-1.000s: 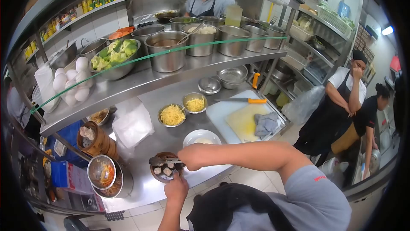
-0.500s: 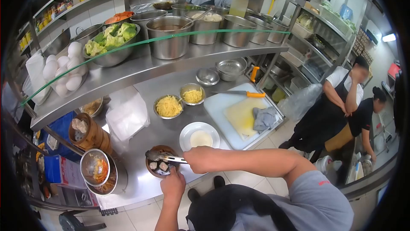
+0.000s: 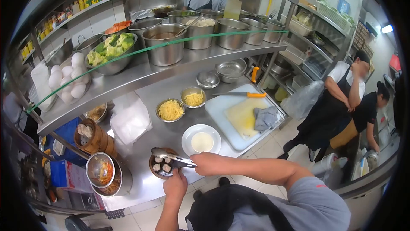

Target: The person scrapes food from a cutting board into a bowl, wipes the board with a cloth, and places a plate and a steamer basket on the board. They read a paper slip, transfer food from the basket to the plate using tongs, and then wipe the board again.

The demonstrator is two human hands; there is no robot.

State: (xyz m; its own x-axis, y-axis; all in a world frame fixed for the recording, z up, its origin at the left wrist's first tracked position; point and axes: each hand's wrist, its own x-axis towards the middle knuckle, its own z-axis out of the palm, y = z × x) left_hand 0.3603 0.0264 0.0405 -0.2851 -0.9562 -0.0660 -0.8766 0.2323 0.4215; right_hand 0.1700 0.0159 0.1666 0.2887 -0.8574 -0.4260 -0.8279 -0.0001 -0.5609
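A small round steamer basket (image 3: 151, 163) sits near the counter's front edge. Several pale, dark-wrapped dumplings (image 3: 166, 168) lie inside it. My right hand (image 3: 208, 164) grips metal tongs (image 3: 183, 160), whose far end reaches over the basket and hides part of its contents. At the basket's near right side, my left hand (image 3: 176, 185) has its fingers closed on the rim. Just beyond my right hand stands a white plate (image 3: 186, 133) bearing a round, cream-coloured item (image 3: 202, 141).
Left of the basket are stacked bamboo steamers (image 3: 106, 143) and a metal pot (image 3: 127, 179) with a strainer. Two bowls of yellow shreds (image 3: 171, 110) stand behind. A cutting board (image 3: 218, 113) holds a knife (image 3: 252, 95) and cloth (image 3: 265, 119). Co-workers (image 3: 333, 98) stand at right.
The tongs have shifted slightly right across the basket, and more dumplings show beneath them. My left hand stays at the rim. The whole view has shifted a little.
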